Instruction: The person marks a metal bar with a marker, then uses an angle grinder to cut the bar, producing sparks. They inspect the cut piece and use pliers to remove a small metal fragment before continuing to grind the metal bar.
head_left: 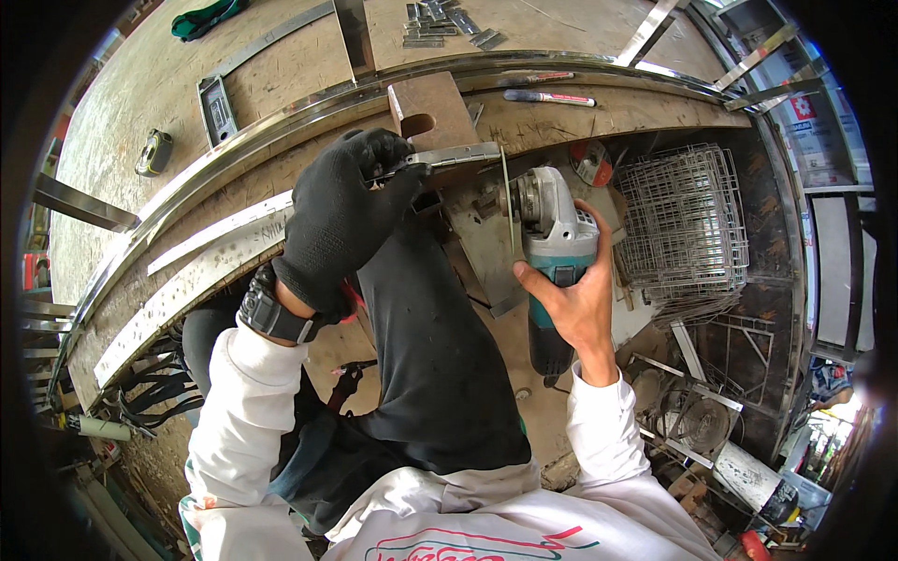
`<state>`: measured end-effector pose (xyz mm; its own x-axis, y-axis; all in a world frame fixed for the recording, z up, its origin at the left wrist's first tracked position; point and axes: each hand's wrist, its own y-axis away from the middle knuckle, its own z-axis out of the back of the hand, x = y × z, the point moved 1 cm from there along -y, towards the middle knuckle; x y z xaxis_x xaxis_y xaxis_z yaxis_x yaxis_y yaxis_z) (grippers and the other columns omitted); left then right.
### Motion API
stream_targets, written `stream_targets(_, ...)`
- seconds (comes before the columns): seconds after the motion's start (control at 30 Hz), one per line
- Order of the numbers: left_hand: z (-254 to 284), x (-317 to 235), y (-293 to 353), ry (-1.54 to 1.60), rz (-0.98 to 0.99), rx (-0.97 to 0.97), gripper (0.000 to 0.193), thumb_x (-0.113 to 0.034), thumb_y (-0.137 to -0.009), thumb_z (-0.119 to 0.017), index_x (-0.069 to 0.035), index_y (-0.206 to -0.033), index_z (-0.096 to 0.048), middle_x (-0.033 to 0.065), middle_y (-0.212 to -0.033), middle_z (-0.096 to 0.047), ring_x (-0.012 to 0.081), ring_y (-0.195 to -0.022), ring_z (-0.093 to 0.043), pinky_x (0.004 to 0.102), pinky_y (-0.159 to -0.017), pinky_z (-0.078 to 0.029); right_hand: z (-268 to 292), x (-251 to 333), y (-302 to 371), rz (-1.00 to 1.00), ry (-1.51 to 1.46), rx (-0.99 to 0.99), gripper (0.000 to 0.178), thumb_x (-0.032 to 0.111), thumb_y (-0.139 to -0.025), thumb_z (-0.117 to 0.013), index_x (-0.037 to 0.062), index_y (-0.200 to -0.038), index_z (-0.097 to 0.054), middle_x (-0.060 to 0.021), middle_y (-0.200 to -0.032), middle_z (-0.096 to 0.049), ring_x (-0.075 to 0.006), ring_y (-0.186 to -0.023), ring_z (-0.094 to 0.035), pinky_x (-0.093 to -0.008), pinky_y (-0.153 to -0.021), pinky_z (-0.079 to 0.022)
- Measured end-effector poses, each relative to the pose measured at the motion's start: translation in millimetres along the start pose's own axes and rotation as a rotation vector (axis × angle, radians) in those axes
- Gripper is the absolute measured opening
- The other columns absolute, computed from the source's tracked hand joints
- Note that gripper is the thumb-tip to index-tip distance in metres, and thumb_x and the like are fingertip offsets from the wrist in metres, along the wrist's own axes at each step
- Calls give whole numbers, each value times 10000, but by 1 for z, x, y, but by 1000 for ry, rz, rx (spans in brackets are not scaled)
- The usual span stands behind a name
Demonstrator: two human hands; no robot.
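My left hand (pixel 341 210), in a black knit glove, pinches a short shiny metal strip (pixel 460 155) at the bench's front edge. The strip points right, beside a brown block (pixel 444 112) with an oval hole. My bare right hand (pixel 582 294) is wrapped round the body of a teal and grey angle grinder (pixel 563 234). Its thin cutting disc (pixel 508 201) stands edge-on at the strip's right end; whether they touch, I cannot tell. Glove and fingers hide the strip's left part.
Two markers (pixel 550 97), a tape measure (pixel 154 152) and small cut metal pieces (pixel 440 23) lie on the bench (pixel 281 84). Long metal strips (pixel 206 248) run along its front edge. Wire racks (pixel 683 224) are stacked at right, and my black-clad leg (pixel 430 346) is below the grinder.
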<state>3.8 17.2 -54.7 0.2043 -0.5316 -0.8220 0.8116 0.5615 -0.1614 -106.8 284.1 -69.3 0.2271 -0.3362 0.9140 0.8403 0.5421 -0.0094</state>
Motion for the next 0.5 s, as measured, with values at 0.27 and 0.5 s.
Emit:
stream_targets(0.27, 7, -3, -5, 114, 83, 104, 269, -259, -913, -780, -50, -1082, -784, 161, -848, -769, 298, -832, -773, 394, -787, -568, -2, -8, 2, -58, -20, 35, 926, 177, -767, -924, 30, -1521, -408, -177, -1278, -668, -240, -1116, -669, -374, -966, -555)
stream_targets(0.5, 8, 4, -8, 72, 94, 128, 293, -289, -905, -785, -47, -1070, -794, 168, -897, -780, 310, -854, -774, 395, -822, -577, -2, 4, -2, -32, -23, 59, 954, 210, -758, -938, 15, -1523, -402, -169, -1255, -668, -235, -1111, -666, -362, -978, -552)
